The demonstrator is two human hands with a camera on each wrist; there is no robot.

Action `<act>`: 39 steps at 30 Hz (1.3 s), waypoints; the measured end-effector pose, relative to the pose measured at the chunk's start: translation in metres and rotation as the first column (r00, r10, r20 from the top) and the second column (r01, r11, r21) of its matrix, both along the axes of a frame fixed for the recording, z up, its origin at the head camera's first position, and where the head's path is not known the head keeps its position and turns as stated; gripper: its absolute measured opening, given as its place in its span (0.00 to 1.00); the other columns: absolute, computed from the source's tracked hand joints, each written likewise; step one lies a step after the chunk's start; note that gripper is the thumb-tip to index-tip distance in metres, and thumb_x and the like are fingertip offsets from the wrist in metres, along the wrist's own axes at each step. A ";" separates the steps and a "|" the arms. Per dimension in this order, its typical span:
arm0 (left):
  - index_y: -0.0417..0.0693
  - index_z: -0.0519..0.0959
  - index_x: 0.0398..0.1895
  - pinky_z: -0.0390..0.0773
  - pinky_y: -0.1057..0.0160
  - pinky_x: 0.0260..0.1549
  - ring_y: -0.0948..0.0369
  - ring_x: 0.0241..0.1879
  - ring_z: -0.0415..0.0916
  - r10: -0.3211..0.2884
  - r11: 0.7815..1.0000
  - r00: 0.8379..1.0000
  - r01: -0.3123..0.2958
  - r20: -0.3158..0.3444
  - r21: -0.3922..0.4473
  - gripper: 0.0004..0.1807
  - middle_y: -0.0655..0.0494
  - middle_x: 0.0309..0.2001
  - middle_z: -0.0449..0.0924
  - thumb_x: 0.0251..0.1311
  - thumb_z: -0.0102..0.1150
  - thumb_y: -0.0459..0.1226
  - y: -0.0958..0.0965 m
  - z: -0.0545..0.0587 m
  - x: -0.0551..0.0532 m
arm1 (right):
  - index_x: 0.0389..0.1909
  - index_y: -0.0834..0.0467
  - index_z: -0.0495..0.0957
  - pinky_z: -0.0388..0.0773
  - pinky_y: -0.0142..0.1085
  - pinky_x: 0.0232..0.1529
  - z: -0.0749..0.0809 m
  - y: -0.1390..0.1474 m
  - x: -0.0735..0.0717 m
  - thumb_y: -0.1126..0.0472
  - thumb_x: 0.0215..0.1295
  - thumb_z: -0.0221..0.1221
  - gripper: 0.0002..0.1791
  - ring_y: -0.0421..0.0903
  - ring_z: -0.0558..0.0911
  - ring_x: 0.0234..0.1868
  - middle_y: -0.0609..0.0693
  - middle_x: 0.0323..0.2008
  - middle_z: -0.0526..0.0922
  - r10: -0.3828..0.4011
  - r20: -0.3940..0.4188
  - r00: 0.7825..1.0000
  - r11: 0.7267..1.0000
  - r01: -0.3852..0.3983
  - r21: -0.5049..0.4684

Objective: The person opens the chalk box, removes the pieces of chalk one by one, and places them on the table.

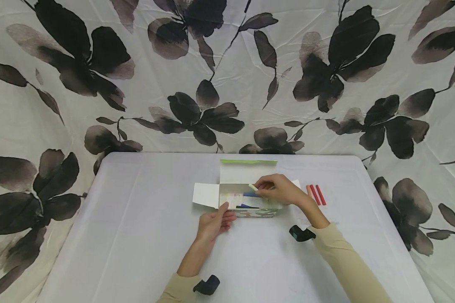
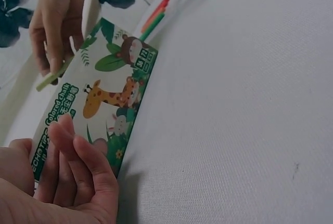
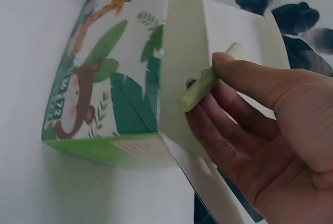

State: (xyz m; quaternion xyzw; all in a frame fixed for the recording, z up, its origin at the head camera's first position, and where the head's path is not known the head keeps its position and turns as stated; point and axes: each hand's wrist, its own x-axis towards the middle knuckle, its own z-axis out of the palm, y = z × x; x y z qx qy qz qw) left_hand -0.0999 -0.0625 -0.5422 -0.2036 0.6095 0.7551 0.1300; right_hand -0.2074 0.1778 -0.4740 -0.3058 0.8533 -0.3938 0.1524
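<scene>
A chalk box [image 1: 255, 213] printed with jungle animals and the words "Colored chalk" lies with its top open and flaps spread. My left hand [image 1: 214, 223] grips its front left corner, thumb at the rim and fingers against the printed front [image 2: 109, 94]. Over the box's right part, my right hand [image 1: 278, 189] pinches a pale yellow-green chalk stick [image 3: 200, 91] between thumb and fingers. Inside the box, blue chalk [image 1: 251, 194] and darker sticks [image 1: 246, 206] show against a light patterned bottom.
To the right of the box, red and orange chalk sticks [image 1: 315, 195] lie side by side on the white-covered table [image 1: 144, 235]. The box's left flap [image 1: 206, 195] and raised lid [image 1: 248, 171] stick out. Behind the table hangs a flowered cloth [image 1: 265, 80].
</scene>
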 end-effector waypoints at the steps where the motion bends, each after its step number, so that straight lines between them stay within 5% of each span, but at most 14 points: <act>1: 0.29 0.85 0.44 0.81 0.71 0.29 0.65 0.27 0.82 0.002 1.000 1.000 -0.002 0.001 -0.001 0.29 0.50 0.33 0.89 0.70 0.63 0.53 0.000 0.001 0.000 | 0.48 0.65 0.85 0.83 0.39 0.47 0.002 0.002 0.000 0.64 0.68 0.68 0.11 0.46 0.85 0.41 0.52 0.39 0.87 -0.025 0.006 1.000 1.000 0.025 -0.005; 7: 0.29 0.85 0.43 0.81 0.71 0.29 0.65 0.27 0.81 0.000 1.000 1.000 0.000 -0.007 -0.010 0.29 0.50 0.32 0.89 0.70 0.63 0.53 0.000 -0.002 0.000 | 0.50 0.62 0.85 0.82 0.43 0.51 0.009 0.017 -0.003 0.61 0.69 0.68 0.13 0.47 0.85 0.45 0.51 0.42 0.87 -0.139 0.033 0.990 0.990 0.140 -0.022; 19: 0.30 0.86 0.39 0.81 0.71 0.29 0.66 0.27 0.80 0.020 1.000 1.000 -0.020 -0.002 -0.014 0.27 0.50 0.31 0.89 0.70 0.63 0.51 0.001 -0.005 -0.001 | 0.56 0.64 0.81 0.82 0.32 0.50 0.020 0.049 -0.004 0.59 0.71 0.66 0.18 0.49 0.86 0.49 0.56 0.47 0.86 -0.217 0.117 0.969 0.970 0.228 -0.084; 30: 0.30 0.85 0.42 0.81 0.70 0.30 0.66 0.27 0.79 0.000 1.000 1.000 0.000 0.000 -0.011 0.28 0.50 0.33 0.89 0.72 0.61 0.51 -0.001 -0.004 -0.002 | 0.62 0.65 0.77 0.82 0.36 0.53 0.032 0.081 -0.001 0.53 0.72 0.65 0.26 0.41 0.85 0.50 0.61 0.55 0.84 -0.352 0.247 0.903 0.916 0.387 -0.108; 39: 0.27 0.84 0.44 0.82 0.68 0.32 0.65 0.28 0.80 -0.019 1.000 1.000 0.019 0.009 -0.002 0.27 0.47 0.35 0.89 0.74 0.58 0.48 -0.002 -0.003 -0.003 | 0.63 0.66 0.75 0.82 0.29 0.49 0.025 0.109 0.000 0.50 0.73 0.63 0.28 0.36 0.85 0.46 0.67 0.57 0.81 -0.430 0.242 0.870 0.882 0.462 -0.091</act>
